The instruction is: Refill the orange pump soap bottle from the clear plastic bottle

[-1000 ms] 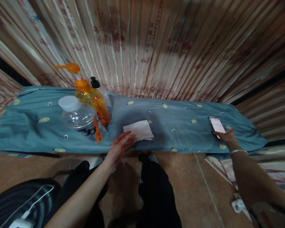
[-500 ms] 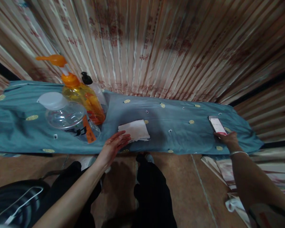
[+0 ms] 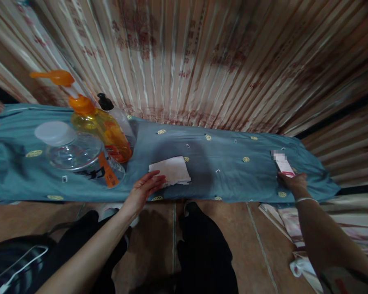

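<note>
A folded white paper [image 3: 171, 169], perhaps a tissue, lies on the teal cloth [image 3: 199, 179]. My left hand [image 3: 145, 187] is at its lower left corner with the fingers stretched out, their tips over or against its edge; whether they press on it I cannot tell. Far to the right, my right hand [image 3: 294, 183] grips the lower end of a smartphone [image 3: 284, 164]. The phone's screen is lit white with a red band, and part of it is blurred out. It lies on or just above the cloth.
Left of the paper stand a clear wide-capped plastic jar [image 3: 75, 153], an orange pump bottle [image 3: 106, 134] and a black-topped pump bottle [image 3: 121, 118]. A pleated curtain [image 3: 184, 61] hangs behind. Below are the tiled floor [image 3: 153, 245] and a dark round object with a white cable [image 3: 24, 267].
The view has shifted slightly, so the bottles sit further left. Both hands stay in nearly the same place by the paper and the smartphone.
</note>
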`<state>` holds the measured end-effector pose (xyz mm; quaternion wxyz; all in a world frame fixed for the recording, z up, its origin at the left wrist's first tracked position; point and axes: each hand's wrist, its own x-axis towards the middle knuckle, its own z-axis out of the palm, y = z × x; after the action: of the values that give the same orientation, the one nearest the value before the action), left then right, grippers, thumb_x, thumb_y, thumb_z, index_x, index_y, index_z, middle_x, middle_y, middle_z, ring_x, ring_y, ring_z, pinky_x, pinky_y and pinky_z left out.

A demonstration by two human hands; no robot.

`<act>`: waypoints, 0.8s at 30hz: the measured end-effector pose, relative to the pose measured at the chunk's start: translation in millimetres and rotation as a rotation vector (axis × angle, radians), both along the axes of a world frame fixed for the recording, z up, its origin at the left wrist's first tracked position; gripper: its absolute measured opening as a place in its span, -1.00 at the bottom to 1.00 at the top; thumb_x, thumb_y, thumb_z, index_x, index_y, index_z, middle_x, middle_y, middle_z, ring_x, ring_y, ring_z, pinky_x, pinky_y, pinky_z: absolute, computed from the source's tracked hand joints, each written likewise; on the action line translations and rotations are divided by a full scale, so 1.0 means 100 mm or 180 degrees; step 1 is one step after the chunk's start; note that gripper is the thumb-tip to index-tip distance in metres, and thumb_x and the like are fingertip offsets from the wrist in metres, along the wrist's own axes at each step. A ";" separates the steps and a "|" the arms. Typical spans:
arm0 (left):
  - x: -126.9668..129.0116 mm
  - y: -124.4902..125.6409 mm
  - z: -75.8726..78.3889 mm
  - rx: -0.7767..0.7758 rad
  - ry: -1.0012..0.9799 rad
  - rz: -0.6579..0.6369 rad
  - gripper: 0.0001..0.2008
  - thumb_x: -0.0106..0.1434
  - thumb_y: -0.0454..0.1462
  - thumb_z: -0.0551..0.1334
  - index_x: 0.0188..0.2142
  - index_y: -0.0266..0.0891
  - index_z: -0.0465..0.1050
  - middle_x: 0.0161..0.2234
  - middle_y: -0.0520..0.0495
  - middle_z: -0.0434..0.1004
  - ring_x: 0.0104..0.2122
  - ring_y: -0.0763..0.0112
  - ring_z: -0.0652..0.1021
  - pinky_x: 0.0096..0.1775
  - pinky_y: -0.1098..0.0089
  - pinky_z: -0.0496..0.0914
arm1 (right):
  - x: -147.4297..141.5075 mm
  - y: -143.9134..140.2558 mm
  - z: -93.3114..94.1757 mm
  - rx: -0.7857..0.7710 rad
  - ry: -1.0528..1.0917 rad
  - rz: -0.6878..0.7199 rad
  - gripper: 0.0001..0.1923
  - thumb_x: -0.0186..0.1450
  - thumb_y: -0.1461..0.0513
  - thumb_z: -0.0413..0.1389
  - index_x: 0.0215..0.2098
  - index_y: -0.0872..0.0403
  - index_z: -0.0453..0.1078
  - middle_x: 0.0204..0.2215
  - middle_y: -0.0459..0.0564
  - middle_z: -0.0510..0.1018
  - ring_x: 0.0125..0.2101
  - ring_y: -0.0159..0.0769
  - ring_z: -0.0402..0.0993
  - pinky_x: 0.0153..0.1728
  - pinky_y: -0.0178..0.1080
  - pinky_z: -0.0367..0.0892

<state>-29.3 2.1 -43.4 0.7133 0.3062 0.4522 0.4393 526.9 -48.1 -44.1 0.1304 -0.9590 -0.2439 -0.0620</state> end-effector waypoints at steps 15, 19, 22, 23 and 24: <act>-0.08 -0.02 -0.31 0.1291 0.1285 -0.0775 -0.61 0.35 -0.13 0.25 0.11 -0.22 0.40 0.09 -0.19 0.46 -0.04 0.18 0.55 -0.06 0.07 0.50 | -1.29 -0.07 -0.03 0.0865 0.0565 0.1253 -0.14 0.31 -0.05 0.10 0.37 0.33 0.04 0.30 0.47 0.24 0.32 0.16 0.20 0.27 0.03 0.19; -0.17 -0.10 -0.17 0.2127 0.1728 -0.0719 -0.66 0.36 -0.12 0.23 0.04 -0.24 0.45 0.00 -0.16 0.52 -0.08 0.20 0.57 -0.06 0.09 0.50 | -2.07 0.05 -0.01 0.1122 0.0899 0.2461 -0.22 0.25 -0.22 0.00 0.21 0.15 0.30 0.19 0.32 0.43 0.16 0.19 0.43 0.13 0.19 0.35; -0.19 -0.20 -0.04 0.2938 0.2064 -0.0520 -0.69 0.36 -0.14 0.22 0.02 -0.19 0.50 0.00 -0.21 0.56 0.04 0.12 0.53 0.11 0.03 0.40 | -2.73 0.10 0.06 0.0751 0.1202 0.3674 -0.46 0.33 -0.07 0.02 0.15 0.03 0.37 0.15 0.19 0.50 0.16 0.05 0.45 0.17 0.12 0.35; -0.20 -0.22 -0.01 0.3185 0.2170 -0.0442 -0.64 0.34 -0.16 0.23 0.09 -0.18 0.46 0.08 -0.24 0.53 0.11 0.09 0.49 0.15 0.01 0.36 | -2.93 0.10 0.09 0.0633 0.1270 0.4006 -0.49 0.34 -0.02 0.03 0.16 0.02 0.37 0.18 0.17 0.49 0.20 0.03 0.41 0.20 0.11 0.32; -0.20 -0.25 0.03 0.3406 0.2282 -0.0356 -0.58 0.34 -0.19 0.24 0.17 -0.18 0.39 0.16 -0.27 0.46 0.18 0.07 0.43 0.20 -0.01 0.31 | -3.12 0.11 0.13 0.0545 0.1313 0.4237 -0.49 0.34 0.00 0.04 0.17 0.04 0.36 0.19 0.18 0.48 0.21 0.03 0.40 0.21 0.12 0.31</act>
<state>-49.8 -23.0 -40.5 0.2885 0.7703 0.3642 0.4367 214.9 -37.3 -31.4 0.2594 -0.5844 -0.7437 0.1953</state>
